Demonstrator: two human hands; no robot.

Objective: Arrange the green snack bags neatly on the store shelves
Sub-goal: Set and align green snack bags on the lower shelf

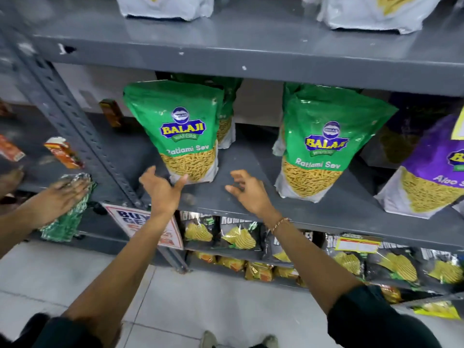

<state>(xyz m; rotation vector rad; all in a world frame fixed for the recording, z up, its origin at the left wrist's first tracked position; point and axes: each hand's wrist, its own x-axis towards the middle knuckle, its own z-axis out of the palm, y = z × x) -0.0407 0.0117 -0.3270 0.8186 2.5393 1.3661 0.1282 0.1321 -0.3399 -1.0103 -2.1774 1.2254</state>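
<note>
Two green Balaji Ratlami Sev bags stand upright on the grey middle shelf (226, 194). The left green bag (180, 126) has another green bag (227, 109) behind it. The right green bag (324, 141) also has one tucked behind it. My left hand (163, 189) is open at the lower left corner of the left bag, a fingertip touching its base. My right hand (247, 190) hovers open over the bare shelf between the two bags, holding nothing.
A purple Balaji bag (431, 169) stands at the right. Another person's hand (57, 197) presses a green packet (67, 217) on the left shelving. White bags sit on the upper shelf (226, 56). Black chip bags (238, 234) fill the lower shelf. A slotted upright (75, 131) divides the units.
</note>
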